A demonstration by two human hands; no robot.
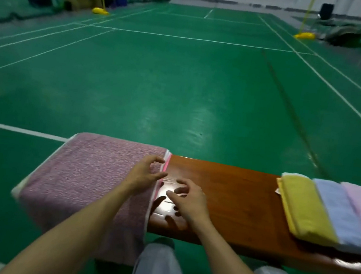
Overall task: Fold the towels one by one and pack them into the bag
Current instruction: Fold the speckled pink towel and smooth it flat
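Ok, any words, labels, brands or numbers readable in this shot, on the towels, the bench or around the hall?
Readable text: none anywhere in the view.
purple towel, yellow towel, bench: no print or logo shows.
small pale tab at the yellow towel's edge: too small to tell whether it carries print.
Things along the far wall: blurred, nothing legible.

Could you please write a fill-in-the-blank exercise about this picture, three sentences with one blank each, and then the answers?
1. The spread towel covers the ____ end of the wooden bench.
2. Of the folded towels, the one nearest the spread towel is ____.
3. The right hand is above bare wood and holds ____.
Missing words: left; yellow; nothing.
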